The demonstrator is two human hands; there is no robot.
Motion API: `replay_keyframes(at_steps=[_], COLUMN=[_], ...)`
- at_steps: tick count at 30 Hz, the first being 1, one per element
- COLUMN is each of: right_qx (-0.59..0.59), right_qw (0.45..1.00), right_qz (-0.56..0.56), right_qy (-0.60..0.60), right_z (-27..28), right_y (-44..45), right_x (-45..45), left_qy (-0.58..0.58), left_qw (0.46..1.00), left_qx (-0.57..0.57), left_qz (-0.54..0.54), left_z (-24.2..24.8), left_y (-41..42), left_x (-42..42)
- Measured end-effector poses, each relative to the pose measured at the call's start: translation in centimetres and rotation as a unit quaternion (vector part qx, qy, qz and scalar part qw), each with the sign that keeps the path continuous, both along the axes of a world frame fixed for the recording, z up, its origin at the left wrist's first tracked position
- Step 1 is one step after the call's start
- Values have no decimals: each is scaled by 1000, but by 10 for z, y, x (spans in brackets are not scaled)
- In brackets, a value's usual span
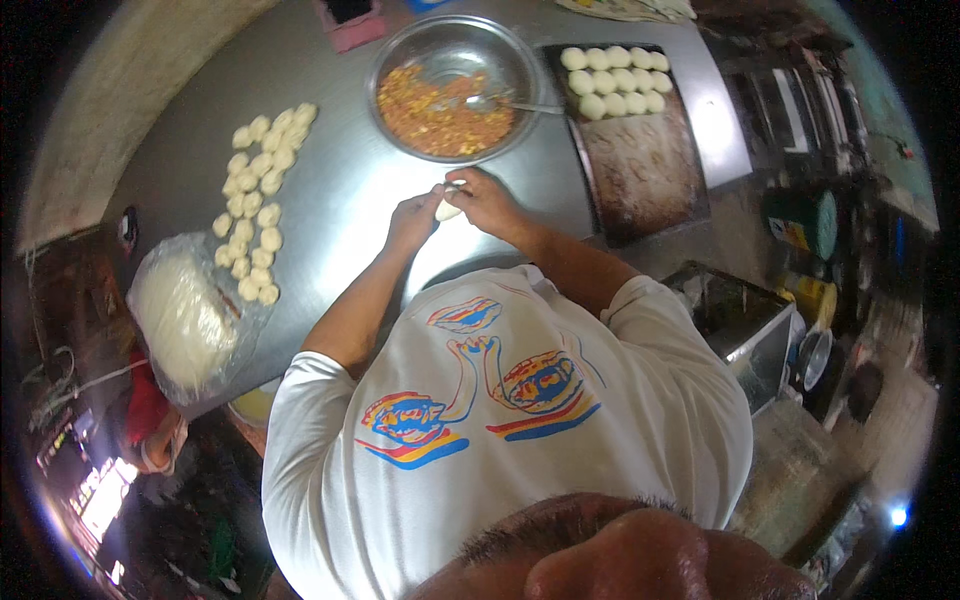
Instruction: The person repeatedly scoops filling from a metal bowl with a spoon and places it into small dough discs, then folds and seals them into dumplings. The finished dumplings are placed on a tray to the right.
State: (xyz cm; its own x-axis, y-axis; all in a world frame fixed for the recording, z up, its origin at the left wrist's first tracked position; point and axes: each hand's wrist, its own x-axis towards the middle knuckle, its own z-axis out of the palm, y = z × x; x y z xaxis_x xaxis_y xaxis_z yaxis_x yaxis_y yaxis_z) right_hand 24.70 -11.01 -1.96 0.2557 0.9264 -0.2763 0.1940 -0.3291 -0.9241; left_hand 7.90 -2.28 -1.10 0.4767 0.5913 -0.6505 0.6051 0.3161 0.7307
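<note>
Both of my hands meet over the metal table (330, 172), just below a large steel bowl (379, 124). Between them is a piece of white dough (448, 209). My left hand (415, 217) pinches it from the left, and my right hand (484, 201) grips it from above and the right, its fingers covering the top. The bowl holds a reddish-brown and yellow filling (442, 124) with a metal spoon (525, 107) in it. Small dough balls (251, 202) lie in a loose group on the left. Rows of smooth, round dough balls (616, 80) sit at the far end of a dark baking tray (637, 172).
A large mass of dough under clear plastic (184, 315) rests at the table's left edge. A pink container (358, 28) stands behind the bowl, and a patterned cloth (630, 7) lies at the far edge. Beside the table at right is a metal-sided container (757, 337).
</note>
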Motion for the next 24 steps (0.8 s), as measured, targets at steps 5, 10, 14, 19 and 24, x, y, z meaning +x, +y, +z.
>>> replay_keyframes(at_steps=[5, 10, 14, 19, 24], right_qx=[40, 55, 11, -123, -124], right_qw=[975, 896, 886, 868, 707], right_qz=[-191, -439, -422, -184, -183], right_qy=[105, 39, -190, -445, -671], right_z=[-17, -43, -74, -140, -91], right_y=[-46, -77, -107, -79, -185], right_x=[95, 320, 480, 511, 619], left_qy=[-100, -167, -105, -175, -16], left_qw=[988, 978, 982, 971, 976], left_qx=[-107, -113, -79, -85, 219], left_qz=[-40, 51, 138, 141, -2], left_z=[10, -29, -6, -18, -29], left_y=[-16, -25, -38, -53, -6], left_x=[52, 39, 22, -19, -23])
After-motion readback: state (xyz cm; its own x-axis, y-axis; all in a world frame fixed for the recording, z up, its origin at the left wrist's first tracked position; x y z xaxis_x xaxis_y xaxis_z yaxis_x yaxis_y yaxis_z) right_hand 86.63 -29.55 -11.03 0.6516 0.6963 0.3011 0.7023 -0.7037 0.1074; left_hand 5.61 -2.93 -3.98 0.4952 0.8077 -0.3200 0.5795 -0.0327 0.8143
